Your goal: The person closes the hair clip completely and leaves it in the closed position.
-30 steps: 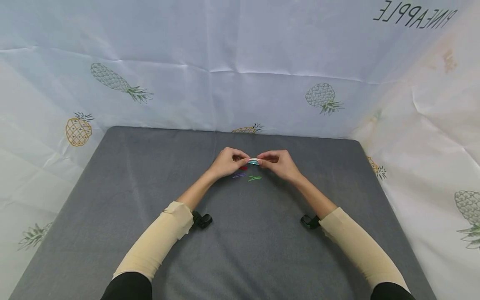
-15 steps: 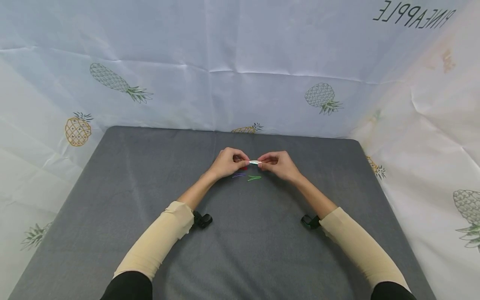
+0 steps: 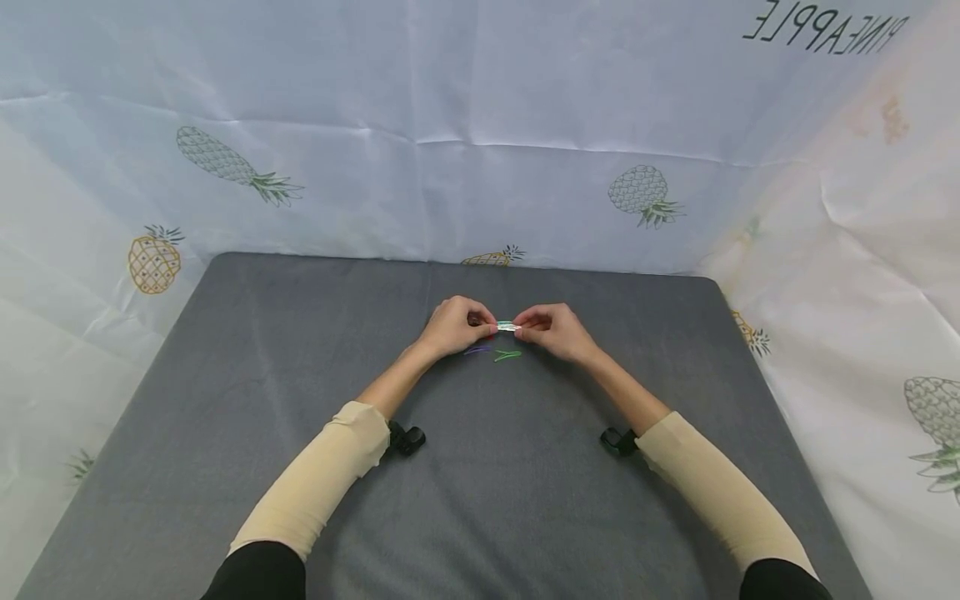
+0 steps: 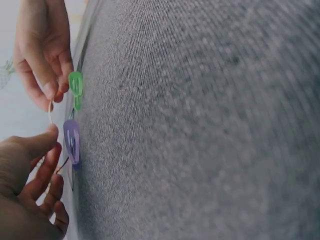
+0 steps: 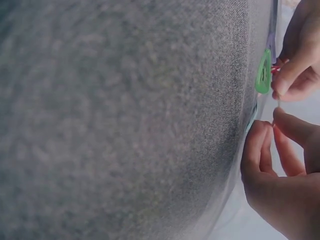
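Snap hair clips lie on the grey cloth around both hands. My left hand (image 3: 452, 325) and right hand (image 3: 557, 331) face each other near the far side of the table. Between them a thin whitish hair clip (image 3: 509, 328) is pinched, one end in each thumb and fingertips; edge-on it shows as a pale line in both wrist views. A teal clip (image 5: 253, 117) lies beside the right fingers. A green clip (image 4: 76, 90) and a purple clip (image 4: 71, 142) rest nearer me. Something red (image 5: 276, 69) shows below the left fingers, mostly hidden.
The grey cloth-covered table (image 3: 480, 500) extends toward me and to both sides. A white curtain (image 3: 450, 83) printed with pineapples hangs right behind its far edge. Black wrist cameras (image 3: 407, 441) sit at the sleeve cuffs.
The whitish clip has come slightly toward me, and the teal now shows beyond it instead of on the near side. Both hands keep their pinch; the green and purple clips stay put.
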Demonstrator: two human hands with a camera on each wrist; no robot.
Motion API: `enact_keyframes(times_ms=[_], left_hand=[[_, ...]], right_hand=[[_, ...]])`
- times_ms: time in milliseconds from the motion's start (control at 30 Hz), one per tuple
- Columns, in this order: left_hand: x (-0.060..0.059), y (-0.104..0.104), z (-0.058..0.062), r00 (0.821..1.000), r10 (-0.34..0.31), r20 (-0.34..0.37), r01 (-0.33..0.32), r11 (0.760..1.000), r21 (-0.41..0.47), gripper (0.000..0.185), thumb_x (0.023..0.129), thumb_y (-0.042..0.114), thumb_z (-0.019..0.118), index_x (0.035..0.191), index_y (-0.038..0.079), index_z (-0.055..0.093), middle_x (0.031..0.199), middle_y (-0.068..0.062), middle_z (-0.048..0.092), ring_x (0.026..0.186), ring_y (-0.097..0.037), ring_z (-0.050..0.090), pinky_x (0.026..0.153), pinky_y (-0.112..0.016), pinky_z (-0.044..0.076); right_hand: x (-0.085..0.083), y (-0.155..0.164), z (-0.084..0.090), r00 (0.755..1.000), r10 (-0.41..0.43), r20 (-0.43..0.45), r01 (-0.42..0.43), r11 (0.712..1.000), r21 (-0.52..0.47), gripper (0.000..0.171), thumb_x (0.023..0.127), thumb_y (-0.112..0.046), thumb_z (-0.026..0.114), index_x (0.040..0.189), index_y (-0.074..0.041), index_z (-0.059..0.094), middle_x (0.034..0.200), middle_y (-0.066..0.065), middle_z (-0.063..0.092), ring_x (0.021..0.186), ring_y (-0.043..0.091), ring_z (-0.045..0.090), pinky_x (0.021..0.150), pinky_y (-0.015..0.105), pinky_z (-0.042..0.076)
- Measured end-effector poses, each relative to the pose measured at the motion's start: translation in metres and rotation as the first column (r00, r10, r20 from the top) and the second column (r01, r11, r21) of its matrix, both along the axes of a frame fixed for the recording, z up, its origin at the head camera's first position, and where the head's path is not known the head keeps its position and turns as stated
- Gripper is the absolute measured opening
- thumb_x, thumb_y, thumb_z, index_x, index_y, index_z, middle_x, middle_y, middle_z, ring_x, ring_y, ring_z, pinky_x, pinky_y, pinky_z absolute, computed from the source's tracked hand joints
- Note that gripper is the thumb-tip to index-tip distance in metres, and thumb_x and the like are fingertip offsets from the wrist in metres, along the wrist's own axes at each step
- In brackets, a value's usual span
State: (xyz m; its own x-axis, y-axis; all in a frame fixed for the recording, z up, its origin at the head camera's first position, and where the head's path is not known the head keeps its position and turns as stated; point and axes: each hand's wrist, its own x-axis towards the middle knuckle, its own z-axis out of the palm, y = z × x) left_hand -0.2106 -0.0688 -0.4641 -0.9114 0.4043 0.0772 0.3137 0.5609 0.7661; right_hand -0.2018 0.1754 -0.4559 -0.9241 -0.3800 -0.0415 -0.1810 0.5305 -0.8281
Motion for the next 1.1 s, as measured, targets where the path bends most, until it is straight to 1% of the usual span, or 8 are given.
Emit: enact_keyframes(times_ms=[100,200,300,367,600,767,900,1100], left_hand=[[0.0004,0.0016,-0.0004,1.0,0.017,-0.014,-0.017,0.999,-0.033,0.01,0.101,0.021,0.079,0.102,0.014,0.086,0.097,-0.005,0.084,0.085,-0.018,0.075,0.08,-0.033,0.047],[0.0009,0.0027,-0.0001,0.999,0.023,-0.027,-0.024,0.998,-0.06,0.009,0.1,0.022,0.08,0.101,0.015,0.086,0.097,-0.003,0.084,0.089,-0.019,0.075,0.082,-0.035,0.044],[0.0017,0.0031,0.0004,0.999,0.027,-0.023,-0.029,0.997,-0.073,0.009,0.1,0.022,0.08,0.101,0.015,0.086,0.096,-0.003,0.084,0.089,-0.02,0.074,0.081,-0.035,0.043],[0.0021,0.003,0.0007,0.999,0.031,-0.02,-0.033,0.996,-0.082,0.009,0.1,0.022,0.081,0.101,0.015,0.087,0.096,-0.003,0.084,0.088,-0.02,0.074,0.081,-0.035,0.043],[0.0023,0.0028,-0.0006,0.999,0.035,-0.016,-0.036,0.994,-0.102,0.01,0.099,0.023,0.082,0.101,0.015,0.087,0.096,-0.002,0.084,0.085,-0.018,0.073,0.077,-0.032,0.044],[0.0026,0.0027,0.0003,1.0,0.03,-0.007,-0.031,0.994,-0.103,0.01,0.099,0.023,0.082,0.1,0.014,0.087,0.094,-0.003,0.083,0.081,-0.016,0.071,0.071,-0.029,0.044],[0.0029,0.0029,0.0014,0.999,0.031,-0.009,-0.032,0.994,-0.103,0.01,0.099,0.022,0.082,0.1,0.013,0.087,0.094,-0.003,0.084,0.08,-0.016,0.071,0.071,-0.029,0.044],[0.0027,0.0028,0.0012,0.999,0.034,-0.022,-0.036,0.992,-0.118,0.01,0.098,0.023,0.083,0.1,0.015,0.087,0.093,-0.001,0.084,0.081,-0.016,0.072,0.072,-0.029,0.044]], right_hand=[[-0.0009,-0.001,-0.0005,1.0,0.011,0.01,-0.011,1.0,0.017,0.022,0.102,-0.012,0.076,0.119,0.001,0.078,0.108,0.022,0.078,0.092,0.03,0.077,0.075,0.02,0.056],[-0.0014,-0.0018,-0.0004,1.0,0.014,0.015,-0.014,0.999,0.043,0.019,0.102,-0.011,0.076,0.118,0.0,0.079,0.107,0.02,0.078,0.088,0.019,0.075,0.075,0.021,0.056],[-0.0012,-0.0024,0.0003,1.0,0.023,0.008,-0.023,0.998,0.061,0.019,0.102,-0.011,0.076,0.117,0.0,0.079,0.105,0.019,0.078,0.085,0.014,0.072,0.075,0.022,0.055],[-0.0005,-0.0032,0.0011,1.0,0.029,0.009,-0.03,0.997,0.065,0.02,0.102,-0.011,0.077,0.117,0.0,0.078,0.104,0.019,0.078,0.085,0.014,0.072,0.075,0.023,0.055],[0.0015,-0.0044,0.0023,0.999,0.041,0.017,-0.042,0.997,0.07,0.021,0.102,-0.012,0.076,0.118,0.001,0.078,0.104,0.021,0.078,0.088,0.026,0.075,0.074,0.024,0.054],[0.0002,-0.0042,0.0014,0.999,0.029,0.021,-0.031,0.996,0.08,0.019,0.102,-0.011,0.076,0.117,0.0,0.079,0.102,0.019,0.078,0.084,0.02,0.072,0.073,0.024,0.054],[-0.0007,-0.0045,0.0006,0.999,0.02,0.028,-0.022,0.996,0.089,0.019,0.102,-0.012,0.076,0.116,-0.001,0.079,0.1,0.016,0.078,0.08,0.014,0.069,0.071,0.024,0.053],[0.0004,-0.0047,0.0021,0.999,0.025,0.039,-0.028,0.996,0.09,0.02,0.102,-0.011,0.076,0.117,0.0,0.079,0.099,0.018,0.077,0.08,0.018,0.068,0.07,0.024,0.051]])
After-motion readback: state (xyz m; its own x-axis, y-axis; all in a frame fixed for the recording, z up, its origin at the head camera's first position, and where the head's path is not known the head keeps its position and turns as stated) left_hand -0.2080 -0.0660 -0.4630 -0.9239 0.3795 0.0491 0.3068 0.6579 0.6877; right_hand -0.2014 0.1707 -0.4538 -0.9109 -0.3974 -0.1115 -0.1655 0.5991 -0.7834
